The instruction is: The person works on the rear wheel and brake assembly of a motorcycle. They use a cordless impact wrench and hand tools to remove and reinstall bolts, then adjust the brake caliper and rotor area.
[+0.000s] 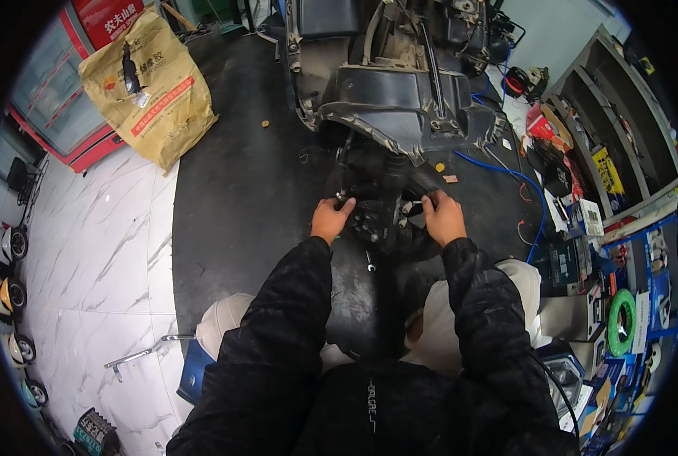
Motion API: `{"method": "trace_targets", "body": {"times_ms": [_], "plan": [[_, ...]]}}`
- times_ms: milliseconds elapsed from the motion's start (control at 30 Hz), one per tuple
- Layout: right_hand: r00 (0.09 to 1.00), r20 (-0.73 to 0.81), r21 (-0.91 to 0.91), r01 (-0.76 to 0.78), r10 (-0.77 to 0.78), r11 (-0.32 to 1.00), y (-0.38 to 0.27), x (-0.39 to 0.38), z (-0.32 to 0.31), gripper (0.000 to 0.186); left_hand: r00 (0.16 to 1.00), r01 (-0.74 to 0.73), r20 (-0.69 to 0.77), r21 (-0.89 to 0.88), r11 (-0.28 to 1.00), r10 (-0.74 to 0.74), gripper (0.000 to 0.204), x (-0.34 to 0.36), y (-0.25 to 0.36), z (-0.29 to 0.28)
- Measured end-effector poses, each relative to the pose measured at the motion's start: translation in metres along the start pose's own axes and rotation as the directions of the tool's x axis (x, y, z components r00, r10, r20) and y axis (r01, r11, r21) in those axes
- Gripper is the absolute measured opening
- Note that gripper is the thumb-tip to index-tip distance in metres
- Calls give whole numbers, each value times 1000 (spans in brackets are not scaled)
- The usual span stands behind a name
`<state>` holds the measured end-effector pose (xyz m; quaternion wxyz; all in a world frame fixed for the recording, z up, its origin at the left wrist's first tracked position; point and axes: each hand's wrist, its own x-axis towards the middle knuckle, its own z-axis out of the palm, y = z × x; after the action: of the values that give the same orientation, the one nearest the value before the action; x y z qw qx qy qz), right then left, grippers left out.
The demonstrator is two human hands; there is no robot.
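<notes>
A stripped scooter (400,91) stands ahead of me with its dark plastic bodywork exposed. Its front wheel and fork (381,205) are right in front of my knees. My left hand (331,218) grips the left side of the wheel hub area, fingers curled on a dark part. My right hand (443,216) is closed on a dark part at the right side of the wheel, by the tyre. What exactly each hand pinches is too dark to tell. A small wrench (370,262) lies on the mat below the wheel.
A black mat (240,190) covers the floor under the scooter; white marble tiles (88,251) lie to the left. A tan sack (152,87) leans on a red cabinet. Shelves (620,137) with boxes and parts crowd the right. A blue hose (517,182) runs across the mat.
</notes>
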<state>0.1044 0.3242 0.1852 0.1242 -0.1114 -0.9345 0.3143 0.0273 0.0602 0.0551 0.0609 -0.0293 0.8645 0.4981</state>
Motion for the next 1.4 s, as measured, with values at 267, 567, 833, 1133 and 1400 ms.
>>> {"method": "trace_targets", "body": {"times_ms": [267,567,833,1133,1400], "plan": [[996,73,34,51,-53,998,40,8,0,30,980,100,185,-131,986,-75,93,11,1,9],[992,76,-113,109,-101,988,64,2,4,33,990,51,134,-65,997,-42,89,5,16,14],[980,-182,-131,61,-85,990,64,-27,37,26,974,165,183,-162,973,-135,83,8,5,7],[947,-293,65,-116,130,991,64,-54,57,31,791,527,555,-400,750,-259,88,1,13,-17],[874,13,674,-367,486,641,11,-107,94,26,851,468,452,-424,775,-267,88,-1,20,-14]]}}
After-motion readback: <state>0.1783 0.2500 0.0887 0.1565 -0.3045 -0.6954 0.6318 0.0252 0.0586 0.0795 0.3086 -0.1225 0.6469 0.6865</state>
